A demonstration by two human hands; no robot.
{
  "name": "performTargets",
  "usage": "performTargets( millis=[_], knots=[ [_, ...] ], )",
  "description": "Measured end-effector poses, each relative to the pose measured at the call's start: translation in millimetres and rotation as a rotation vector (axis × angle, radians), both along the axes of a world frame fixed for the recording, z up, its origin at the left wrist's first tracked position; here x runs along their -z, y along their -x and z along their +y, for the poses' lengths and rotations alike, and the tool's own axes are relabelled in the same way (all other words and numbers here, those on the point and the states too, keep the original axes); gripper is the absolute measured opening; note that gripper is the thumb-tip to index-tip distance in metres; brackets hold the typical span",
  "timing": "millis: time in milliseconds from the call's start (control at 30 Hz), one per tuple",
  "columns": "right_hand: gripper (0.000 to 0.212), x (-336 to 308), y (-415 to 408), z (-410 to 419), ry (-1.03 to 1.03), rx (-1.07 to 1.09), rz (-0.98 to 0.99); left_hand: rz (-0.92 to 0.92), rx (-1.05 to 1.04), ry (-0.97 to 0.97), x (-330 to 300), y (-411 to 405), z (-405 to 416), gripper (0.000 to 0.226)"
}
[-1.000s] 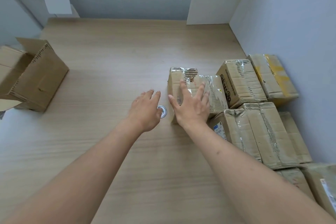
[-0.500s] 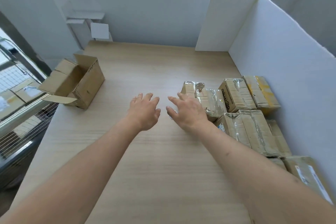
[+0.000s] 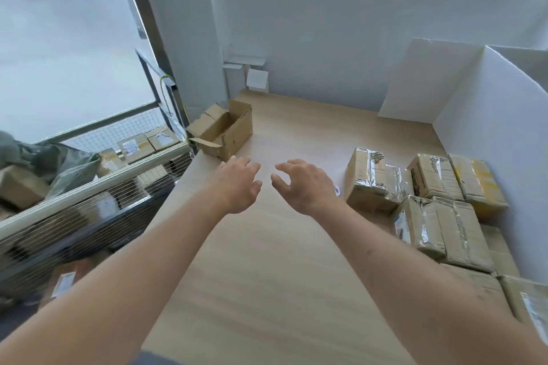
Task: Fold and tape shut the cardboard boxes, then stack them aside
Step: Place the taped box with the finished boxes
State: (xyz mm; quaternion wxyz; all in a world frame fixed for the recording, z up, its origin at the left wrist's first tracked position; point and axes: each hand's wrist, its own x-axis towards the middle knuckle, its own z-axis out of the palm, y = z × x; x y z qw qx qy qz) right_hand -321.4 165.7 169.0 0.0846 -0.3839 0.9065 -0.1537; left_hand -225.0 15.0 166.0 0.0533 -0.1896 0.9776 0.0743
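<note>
Cardboard open box (image 3: 225,133), interior partly hidden.

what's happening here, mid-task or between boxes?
Between boxes, it looks like. Both hands are empty and hang over the wooden table: the left hand nearest the open cardboard box at the table's left edge, the right hand beside it with fingers loosely curled. That box's flaps stand unfolded and untaped. The taped boxes sit grouped along the white partition on the right. No tape roll is clearly visible.
</note>
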Motion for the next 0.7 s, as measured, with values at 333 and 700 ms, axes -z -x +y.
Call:
performTargets(
  millis=[333, 700],
  knots=[
    [0.046, -13, -79, -80, -0.013, -0.086, 0.051, 0.094, -0.05, 0.01, -12, -99, -80, 0.051],
    [0.045, 21, -148, -262, -0.054, 0.001, 0.0, 0.069, 0.045, -0.012, 18, -147, -269, 0.05]
  ],
)
